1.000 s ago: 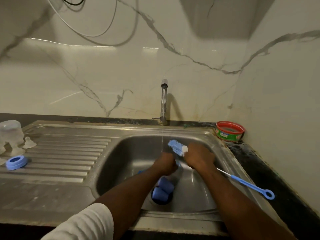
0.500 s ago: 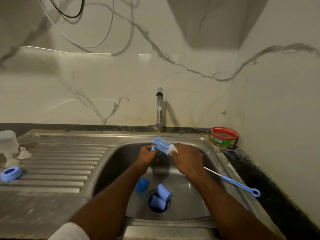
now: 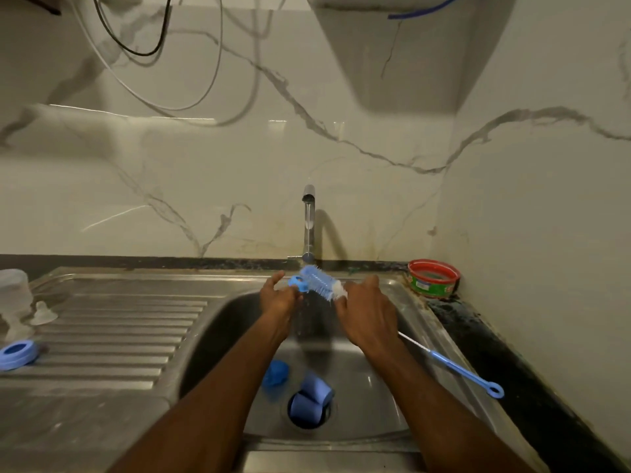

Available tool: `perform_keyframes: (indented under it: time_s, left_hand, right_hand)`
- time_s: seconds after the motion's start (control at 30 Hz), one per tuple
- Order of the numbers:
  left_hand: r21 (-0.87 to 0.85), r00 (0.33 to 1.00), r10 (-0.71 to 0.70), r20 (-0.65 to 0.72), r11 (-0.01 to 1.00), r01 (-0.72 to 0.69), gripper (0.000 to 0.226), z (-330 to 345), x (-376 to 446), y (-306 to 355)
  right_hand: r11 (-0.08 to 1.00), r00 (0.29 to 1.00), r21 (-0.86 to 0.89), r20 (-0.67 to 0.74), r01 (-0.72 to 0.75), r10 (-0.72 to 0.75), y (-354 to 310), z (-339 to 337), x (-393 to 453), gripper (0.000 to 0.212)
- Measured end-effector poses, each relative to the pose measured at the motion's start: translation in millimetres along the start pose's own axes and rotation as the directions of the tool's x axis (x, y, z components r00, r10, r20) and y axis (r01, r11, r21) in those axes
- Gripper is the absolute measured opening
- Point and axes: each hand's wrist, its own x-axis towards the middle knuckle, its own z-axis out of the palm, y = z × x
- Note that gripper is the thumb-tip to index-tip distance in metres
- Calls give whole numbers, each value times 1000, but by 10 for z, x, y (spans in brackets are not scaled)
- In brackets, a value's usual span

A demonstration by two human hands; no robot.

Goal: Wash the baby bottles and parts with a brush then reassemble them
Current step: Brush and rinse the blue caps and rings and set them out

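Left hand [image 3: 278, 298], raised from the basin to just under the tap [image 3: 308, 223], pinches a small blue ring [image 3: 297, 282] against the bottle brush [image 3: 321, 279], whose stem the right hand [image 3: 367, 314] grips: scrubbing underway, blue parts [image 3: 312, 397] in the drain still unwashed.

Two bare forearms, no sleeves visible
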Motion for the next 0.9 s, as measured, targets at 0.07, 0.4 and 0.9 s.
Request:
perform_keyframes:
  time_s: [0.07, 0.4, 0.9]
  left_hand:
    - [23, 999, 37, 24, 999, -37, 42, 36, -39, 53]
    - [-60, 980, -18, 200, 998, 30, 18, 63, -269, 30]
    - [5, 985, 4, 170, 1000, -5, 63, 35, -234, 6]
  right_hand:
    - [999, 999, 21, -31, 36, -35, -2, 13, 29, 31]
    - [999, 978, -38, -206, -5, -2, -111, 13, 37, 27]
    - [999, 980, -33, -195, -40, 32, -73, -67, 40, 33]
